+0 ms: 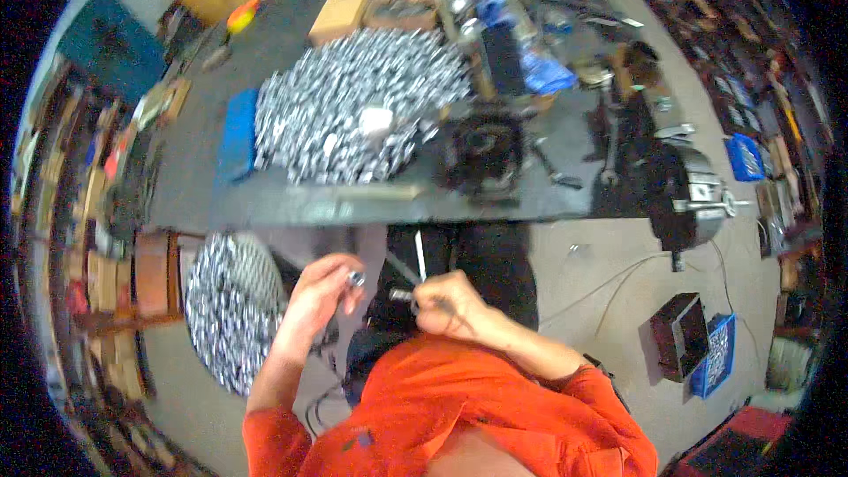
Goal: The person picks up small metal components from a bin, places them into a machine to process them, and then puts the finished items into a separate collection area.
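Left hand (325, 290) pinching a small metal piece (356, 278) | right hand (452, 306) curled round a thin pale rod (420, 253) | far side: silvery heap (353, 79) on dark bench (199, 137)

Blur smears the metal pile (349, 79); left hand (323, 290) partly hides 1 shiny piece (356, 278), too small to identify!

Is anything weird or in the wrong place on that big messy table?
Maybe one thing: a whitish object lies on the heap of small shiny pieces. It looks odd because it's bigger and paler than the pieces around it. It's too blurry to tell what it is.
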The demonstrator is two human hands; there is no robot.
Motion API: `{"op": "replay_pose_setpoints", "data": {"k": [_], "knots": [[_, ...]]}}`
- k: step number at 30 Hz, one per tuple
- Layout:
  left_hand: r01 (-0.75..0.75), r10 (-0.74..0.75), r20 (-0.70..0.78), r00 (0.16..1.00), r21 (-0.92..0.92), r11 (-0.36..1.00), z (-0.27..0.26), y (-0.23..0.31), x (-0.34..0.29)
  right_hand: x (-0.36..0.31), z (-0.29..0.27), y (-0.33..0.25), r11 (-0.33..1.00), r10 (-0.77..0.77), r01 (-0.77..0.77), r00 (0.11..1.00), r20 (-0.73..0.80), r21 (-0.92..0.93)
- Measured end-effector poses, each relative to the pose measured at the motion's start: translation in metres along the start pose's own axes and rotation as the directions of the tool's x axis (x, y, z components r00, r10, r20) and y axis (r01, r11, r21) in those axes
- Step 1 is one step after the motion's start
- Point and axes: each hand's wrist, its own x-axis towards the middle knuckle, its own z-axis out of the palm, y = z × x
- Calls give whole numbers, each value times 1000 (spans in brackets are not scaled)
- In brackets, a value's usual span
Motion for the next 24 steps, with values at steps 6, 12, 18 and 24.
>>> {"op": "replay_pose_setpoints", "data": {"k": [6, 12, 18, 24], "knots": [[132, -126, 43, 991, -194, 972, 21, -16, -9, 4, 1, -7, 282, -546, 649, 714, 438, -706], [131, -132, -123, 984, -13, 991, 20, -22, -8, 11, -4, -2, 307, -476, 552, 795, 377, -775], [17, 54, -122, 991, 517, 856, 30, -21, -3, 15, 2, -2, 128, -467, 468, 806, 363, -874], [-333, 288, 187, 939, 703, 628, 29, -15, 7, 16, -1, 0, 157, -477, 454, 813, 335, -877]]}}
